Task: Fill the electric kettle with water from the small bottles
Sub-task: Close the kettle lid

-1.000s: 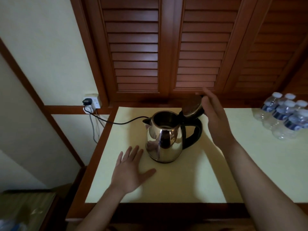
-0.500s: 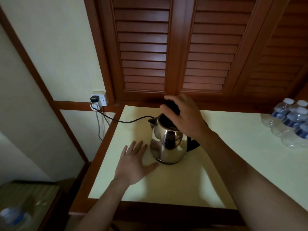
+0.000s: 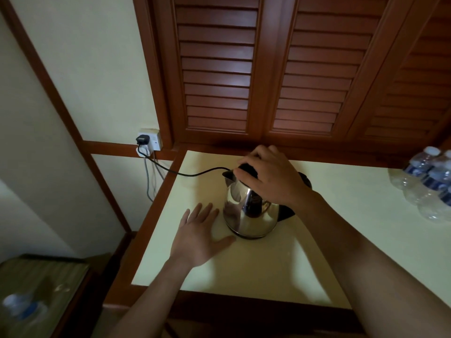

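The right hand (image 3: 271, 178) has lowered the lid (image 3: 247, 170) onto the kettle (image 3: 249, 213).

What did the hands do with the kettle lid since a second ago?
The right hand swung the raised lid down onto the kettle and now covers it, fingers curled over the top. The left hand stayed flat on the table beside the kettle; the bottles stayed put.
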Demonstrator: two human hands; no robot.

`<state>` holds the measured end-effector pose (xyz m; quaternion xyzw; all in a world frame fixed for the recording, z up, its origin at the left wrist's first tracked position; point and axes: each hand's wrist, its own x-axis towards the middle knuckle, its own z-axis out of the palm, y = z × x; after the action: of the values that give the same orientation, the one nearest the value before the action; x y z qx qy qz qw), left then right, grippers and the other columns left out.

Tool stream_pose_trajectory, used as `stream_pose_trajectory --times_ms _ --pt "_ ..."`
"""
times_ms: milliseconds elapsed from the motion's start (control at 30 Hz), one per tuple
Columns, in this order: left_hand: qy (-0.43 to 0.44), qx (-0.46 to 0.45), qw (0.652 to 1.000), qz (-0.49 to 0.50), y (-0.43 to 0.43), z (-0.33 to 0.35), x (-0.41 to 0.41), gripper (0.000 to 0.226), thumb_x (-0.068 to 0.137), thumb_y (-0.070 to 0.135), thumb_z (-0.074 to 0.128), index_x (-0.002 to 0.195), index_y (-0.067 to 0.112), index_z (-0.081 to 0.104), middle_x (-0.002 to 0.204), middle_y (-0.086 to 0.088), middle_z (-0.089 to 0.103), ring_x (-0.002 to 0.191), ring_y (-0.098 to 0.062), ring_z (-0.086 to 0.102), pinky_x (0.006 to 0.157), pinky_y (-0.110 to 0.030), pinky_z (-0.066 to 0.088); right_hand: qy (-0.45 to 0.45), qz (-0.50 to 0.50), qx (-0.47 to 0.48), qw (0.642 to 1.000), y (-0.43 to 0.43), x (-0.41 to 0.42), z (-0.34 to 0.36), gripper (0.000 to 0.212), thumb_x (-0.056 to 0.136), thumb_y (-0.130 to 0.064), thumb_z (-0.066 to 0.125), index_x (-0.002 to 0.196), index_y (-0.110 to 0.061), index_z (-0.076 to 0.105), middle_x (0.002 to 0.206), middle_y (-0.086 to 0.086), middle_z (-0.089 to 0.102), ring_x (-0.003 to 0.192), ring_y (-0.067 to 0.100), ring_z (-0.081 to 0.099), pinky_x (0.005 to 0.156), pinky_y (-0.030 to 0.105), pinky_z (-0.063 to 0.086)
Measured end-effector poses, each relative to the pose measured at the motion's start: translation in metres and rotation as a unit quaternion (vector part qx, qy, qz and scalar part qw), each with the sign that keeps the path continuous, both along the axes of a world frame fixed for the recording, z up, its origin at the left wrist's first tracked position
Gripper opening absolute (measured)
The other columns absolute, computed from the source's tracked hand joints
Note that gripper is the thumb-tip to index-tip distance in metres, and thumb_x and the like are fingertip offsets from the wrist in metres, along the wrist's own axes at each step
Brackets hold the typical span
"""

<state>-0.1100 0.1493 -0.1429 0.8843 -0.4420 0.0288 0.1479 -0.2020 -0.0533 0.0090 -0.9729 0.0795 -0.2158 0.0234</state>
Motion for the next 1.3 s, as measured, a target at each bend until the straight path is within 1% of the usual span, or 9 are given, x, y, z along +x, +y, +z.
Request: stream_pose_trajectory --times_ms 200,333,400,500,633,733,900,1200,1300 --pt "0.040 0.023 0.999 -0.005 0.000 0.004 0.003 0.105 0.075 0.095 0.031 0.156 0.028 0.033 0.166 0.008 0.024 0.156 -0.016 0.010 0.127 -0.044 0.007 -0.084 -0.005 -0.001 0.996 -0.005 -0.014 -0.007 0.054 0.097 -0.061 0.036 0.123 -0.024 0.066 0.113 -0.002 0.059 0.103 0.019 0.048 0.091 0.036 0.038" --pt "0.206 -0.075 0.974 0.054 -0.011 0.027 0.002 0.112 0.058 0.098 0.050 0.147 0.030 0.044 0.143 0.007 0.055 0.136 -0.018 0.048 0.116 -0.045 0.035 -0.124 -0.029 0.041 0.991 -0.020 -0.036 -0.015 0.050 0.098 -0.057 0.041 0.125 -0.023 0.065 0.112 -0.002 0.061 0.104 0.018 0.051 0.091 0.036 0.039" --pt "0.301 -0.153 0.940 0.056 -0.018 0.044 -0.003 0.113 0.054 0.088 0.069 0.149 0.033 0.043 0.141 0.014 0.056 0.130 -0.011 0.052 0.111 -0.039 0.045 -0.136 -0.029 0.131 0.982 -0.027 -0.046 -0.020 0.045 0.098 -0.053 0.044 0.121 -0.020 0.067 0.110 -0.003 0.062 0.104 0.014 0.053 0.090 0.032 0.041" --pt "0.350 -0.222 0.909 0.030 -0.030 0.063 -0.011 0.098 0.064 0.066 0.083 0.148 0.037 0.042 0.137 0.023 0.050 0.127 -0.002 0.045 0.109 -0.028 0.041 -0.187 -0.039 0.336 0.922 -0.032 -0.059 -0.029 0.031 0.102 -0.041 0.049 0.102 -0.018 0.070 0.097 -0.004 0.068 0.094 0.006 0.062 0.083 0.026 0.048" --pt "0.423 -0.254 0.870 0.009 -0.045 0.072 -0.010 0.088 0.061 0.060 0.087 0.138 0.040 0.051 0.136 0.020 0.060 0.130 -0.007 0.053 0.115 -0.039 0.041 -0.206 -0.162 0.573 0.776 -0.033 -0.062 -0.038 0.053 0.102 -0.054 0.041 0.077 -0.016 0.069 0.070 0.000 0.071 0.068 0.013 0.068 0.066 0.023 0.052" --pt "0.487 -0.270 0.829 -0.038 -0.045 0.075 -0.008 0.076 0.067 0.041 0.090 0.134 0.031 0.056 0.131 0.013 0.067 0.126 -0.009 0.059 0.115 -0.046 0.040 -0.229 -0.193 0.637 0.711 -0.036 -0.059 -0.047 0.065 0.099 -0.056 0.043 0.060 -0.007 0.061 0.055 0.007 0.060 0.059 0.021 0.060 0.068 0.032 0.047" --pt "0.535 -0.280 0.796 -0.043 -0.041 0.081 -0.012 0.068 0.082 0.006 0.081 0.141 0.020 0.052 0.135 0.002 0.066 0.128 -0.016 0.060 0.117 -0.048 0.039 -0.270 -0.188 0.720 0.611 -0.031 -0.051 -0.048 0.042 0.091 -0.036 0.057 0.052 -0.021 0.063 0.047 0.006 0.045 0.046 0.022 0.042 0.060 0.035 0.037" --pt "0.536 -0.323 0.779 -0.044 -0.040 0.088 -0.017 0.066 0.070 0.017 0.084 0.131 0.027 0.063 0.126 0.004 0.072 0.121 -0.014 0.065 0.110 -0.043 0.046 -0.287 -0.171 0.744 0.578 -0.034 -0.042 -0.046 0.043 0.086 -0.025 0.055 0.043 -0.020 0.054 0.045 0.005 0.037 0.044 0.021 0.032 0.051 0.035 0.026" --pt "0.523 -0.344 0.779 -0.041 -0.043 0.093 -0.013 0.057 0.069 0.018 0.084 0.122 0.030 0.067 0.116 0.003 0.076 0.111 -0.013 0.069 0.095 -0.029 0.054 -0.298 -0.158 0.756 0.561 -0.038 -0.034 -0.041 0.043 0.085 -0.022 0.055 0.042 -0.021 0.051 0.043 0.003 0.035 0.043 0.020 0.030 0.050 0.034 0.024"
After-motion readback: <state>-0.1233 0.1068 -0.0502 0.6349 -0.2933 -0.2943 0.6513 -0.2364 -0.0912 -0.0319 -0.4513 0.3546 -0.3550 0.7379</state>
